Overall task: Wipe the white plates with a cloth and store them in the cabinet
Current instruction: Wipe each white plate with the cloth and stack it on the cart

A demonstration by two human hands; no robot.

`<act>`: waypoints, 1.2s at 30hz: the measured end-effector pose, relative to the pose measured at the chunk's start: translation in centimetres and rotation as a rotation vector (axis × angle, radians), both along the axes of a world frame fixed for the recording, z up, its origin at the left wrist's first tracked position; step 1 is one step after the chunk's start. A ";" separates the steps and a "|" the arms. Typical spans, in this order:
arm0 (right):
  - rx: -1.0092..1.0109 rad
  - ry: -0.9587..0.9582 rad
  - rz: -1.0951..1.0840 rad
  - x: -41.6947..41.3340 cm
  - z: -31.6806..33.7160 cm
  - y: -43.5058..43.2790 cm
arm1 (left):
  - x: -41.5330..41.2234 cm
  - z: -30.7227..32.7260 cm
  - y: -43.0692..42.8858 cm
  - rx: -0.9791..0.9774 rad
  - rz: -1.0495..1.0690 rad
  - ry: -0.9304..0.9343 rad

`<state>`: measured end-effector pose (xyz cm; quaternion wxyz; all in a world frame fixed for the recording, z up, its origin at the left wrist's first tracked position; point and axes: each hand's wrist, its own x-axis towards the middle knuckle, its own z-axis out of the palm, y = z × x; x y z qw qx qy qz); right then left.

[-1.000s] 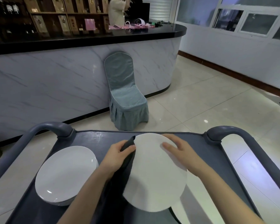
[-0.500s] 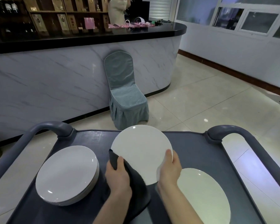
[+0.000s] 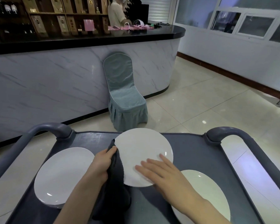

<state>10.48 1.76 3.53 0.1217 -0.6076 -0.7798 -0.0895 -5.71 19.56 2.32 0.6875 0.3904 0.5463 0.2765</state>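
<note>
Cart top of dark grey plastic (image 3: 189, 152) carries three groups of crockery, bounded by rounded grey tubular handles at the far left (image 3: 50, 128) and far right (image 3: 229, 132). Round white plate (image 3: 141, 147) is held tilted above the centre of the cart surface, its face toward the camera. Left hand (image 3: 102, 164) is clenched around a dark grey cloth (image 3: 115, 183), pinching the cloth against the plate's left edge; the rest of the cloth hangs down and bunches on the cart below. Right hand (image 3: 162, 172) lies flat and open on the lower right of the plate's face, fingers (image 3: 144, 169) spread, and grasps nothing; whether the thumb hooks behind the rim cannot be told. Stack of white plates (image 3: 61, 175) rests on the cart's left portion, clear of the left forearm's near side. Single white plate (image 3: 207, 191) lies flat on the cart's right portion, partly covered by the right forearm. Beyond the cart stands a chair in a blue-grey fabric cover (image 3: 124, 101), set against a curved counter with pale marble-pattern front (image 3: 55, 88) and black top. A second person (image 3: 116, 12) stands behind that counter. Floor is glossy beige tile (image 3: 200, 102).
</note>
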 end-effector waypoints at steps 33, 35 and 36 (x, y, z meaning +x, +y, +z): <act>-0.077 1.851 -0.307 -0.2 -0.2 1.3 | 5.8 -1.5 -3.5 0.915 -0.526 0.253; -0.060 1.852 -0.319 0.0 0.2 1.5 | 5.4 -1.8 -4.4 1.022 -0.532 0.216; -0.050 1.852 -0.324 0.1 0.3 1.7 | 5.2 -1.9 -5.1 1.099 -0.562 0.184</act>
